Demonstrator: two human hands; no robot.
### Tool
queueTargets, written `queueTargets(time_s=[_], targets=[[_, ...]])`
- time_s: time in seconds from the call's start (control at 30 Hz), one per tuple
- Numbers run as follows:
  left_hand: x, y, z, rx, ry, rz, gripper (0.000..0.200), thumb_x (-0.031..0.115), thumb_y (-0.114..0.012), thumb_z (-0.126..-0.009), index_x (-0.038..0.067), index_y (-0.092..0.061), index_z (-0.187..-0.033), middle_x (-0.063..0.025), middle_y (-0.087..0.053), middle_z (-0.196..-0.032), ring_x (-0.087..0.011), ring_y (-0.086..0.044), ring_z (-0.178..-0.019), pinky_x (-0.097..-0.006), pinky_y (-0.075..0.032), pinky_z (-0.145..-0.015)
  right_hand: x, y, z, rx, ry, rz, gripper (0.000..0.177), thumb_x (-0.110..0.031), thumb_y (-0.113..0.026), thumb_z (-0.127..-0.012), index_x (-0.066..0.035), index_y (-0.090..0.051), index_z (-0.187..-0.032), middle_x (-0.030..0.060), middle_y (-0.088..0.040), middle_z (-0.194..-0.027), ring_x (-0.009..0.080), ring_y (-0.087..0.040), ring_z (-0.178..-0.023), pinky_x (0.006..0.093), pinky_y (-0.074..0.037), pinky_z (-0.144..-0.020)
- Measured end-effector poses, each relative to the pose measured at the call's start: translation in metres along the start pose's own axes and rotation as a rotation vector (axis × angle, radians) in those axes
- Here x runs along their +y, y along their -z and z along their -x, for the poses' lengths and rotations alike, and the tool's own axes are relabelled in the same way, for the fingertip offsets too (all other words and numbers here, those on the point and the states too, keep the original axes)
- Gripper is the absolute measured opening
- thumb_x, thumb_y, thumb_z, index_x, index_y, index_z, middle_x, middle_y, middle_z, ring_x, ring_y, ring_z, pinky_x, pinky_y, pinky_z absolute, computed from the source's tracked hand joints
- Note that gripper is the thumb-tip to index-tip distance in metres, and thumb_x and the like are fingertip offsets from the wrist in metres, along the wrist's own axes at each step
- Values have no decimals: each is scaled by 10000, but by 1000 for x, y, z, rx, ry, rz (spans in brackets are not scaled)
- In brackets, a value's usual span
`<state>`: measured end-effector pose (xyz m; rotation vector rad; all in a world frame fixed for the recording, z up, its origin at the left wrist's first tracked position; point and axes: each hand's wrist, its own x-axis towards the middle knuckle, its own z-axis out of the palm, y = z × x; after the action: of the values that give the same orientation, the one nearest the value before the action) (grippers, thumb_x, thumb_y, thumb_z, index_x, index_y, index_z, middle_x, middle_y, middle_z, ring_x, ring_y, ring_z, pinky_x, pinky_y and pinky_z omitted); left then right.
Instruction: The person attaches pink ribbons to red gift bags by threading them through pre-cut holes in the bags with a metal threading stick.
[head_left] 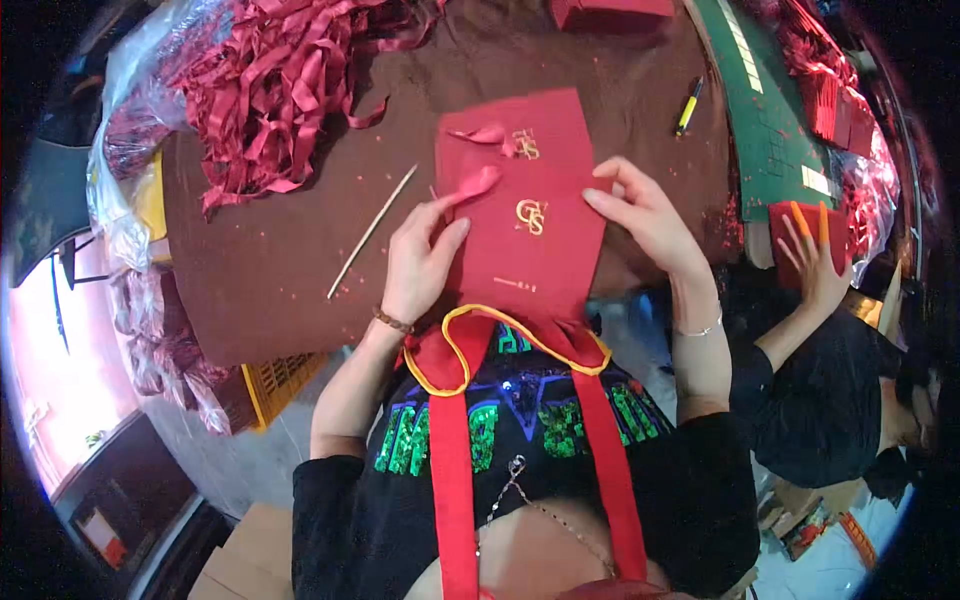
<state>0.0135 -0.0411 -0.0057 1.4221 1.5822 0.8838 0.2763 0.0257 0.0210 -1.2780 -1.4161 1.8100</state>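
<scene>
While I watched from afar, flat, matte red pieces [545, 258] with gold lettering [531, 217] lay overlapped on the brown surface [270, 270]. The left hand [418, 262] met their left edge at a glossy ribbon [483, 182]; I could not tell whether its fingers clamped it. The right hand [645, 215], thumb and forefinger apart, was at their right edge. Crinkled ribbons [270, 90] lay heaped near a thin, straight stick [372, 232].
</scene>
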Motion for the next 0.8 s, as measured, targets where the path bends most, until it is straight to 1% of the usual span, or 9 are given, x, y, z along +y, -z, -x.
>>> queueTargets(time_s=[0.1, 0.27, 0.33, 0.37, 0.4, 0.47, 0.5, 0.73, 0.8], targets=[[1, 0, 1, 25, 28, -7, 312, 164, -627, -803, -8, -585, -1060, -144, -594, -859, -256, -588, -827, -318, -456, -751, -9, -10, 3, 35, 45, -15, 166, -97, -583, -863, -66, -516, -1011, -53, -537, -850, 11, -469, -760, 177, -383, -677], [3, -3, -6, 179, -204, -133, 493, 231, -692, -755, 19, -518, -1165, -139, -567, -943, -272, -576, -857, -344, -450, -756, 0, -13, -6, 47, 103, 237, 303, -87, -609, -830, -56, -493, -1108, -22, -532, -964, 50, -482, -841, 210, -404, -727], [5, -3, -9, 138, -124, -248, 489, 237, -703, -743, 10, -527, -1138, -145, -570, -953, -275, -576, -863, -349, -451, -751, 1, -21, -6, 137, 151, 120, 443, -76, -603, -826, -59, -422, -1231, 28, -499, -1106, 89, -496, -940, 236, -413, -820], [-4, -8, -12, 200, -160, -152, 470, 237, -718, -728, 0, -537, -1092, -139, -582, -915, -252, -575, -816, -336, -453, -726, 3, -26, -5, 222, 211, 48, 584, -80, -610, -815, -72, -322, -1322, 88, -407, -1258, 166, -476, -1066, 295, -389, -925], [-3, -7, -13, 205, -158, -150, 470, 237, -718, -728, 0, -537, -1092, -139, -582, -915, -252, -575, -816, -336, -453, -726, 9, -28, -2, 218, 212, 52, 584, -80, -610, -815, -72, -322, -1322, 88, -407, -1258, 166, -476, -1066, 295, -389, -925], [-3, -6, -15, 100, 74, 2, 450, 227, -723, -726, -16, -537, -1056, -123, -599, -873, -204, -568, -765, -311, -455, -704, 29, -34, 9, 584, 270, -25, 655, -94, -629, -801, -77, -264, -1344, 124, -343, -1318, 232, -417, -1156, 346, -367, -964], [-5, -8, -16, 98, 76, 5, 450, 227, -723, -726, -16, -537, -1056, -123, -599, -873, -204, -568, -765, -311, -455, -704, 35, -40, 20, 580, 156, -99, 698, -140, -632, -808, -92, -212, -1363, 142, -304, -1346, 275, -387, -1185, 374, -355, -979], [-18, -18, -18, 102, 88, 357, 374, 173, -709, -752, -11, -544, -1034, -56, -607, -876, -104, -543, -774, -254, -452, -697, 69, -54, 79, 431, -212, -441, 663, -134, -581, -858, -102, -167, -1375, 151, -453, -1228, 177, -478, -1100, 333, -412, -912], [-18, -16, -17, 84, 103, 486, 319, 132, -679, -782, -10, -550, -1037, -45, -606, -899, -91, -544, -797, -235, -453, -711, 60, -56, 82, 171, -319, -438, 668, -83, -581, -849, -97, -165, -1371, 146, -533, -1134, 166, -548, -982, 299, -447, -844]])
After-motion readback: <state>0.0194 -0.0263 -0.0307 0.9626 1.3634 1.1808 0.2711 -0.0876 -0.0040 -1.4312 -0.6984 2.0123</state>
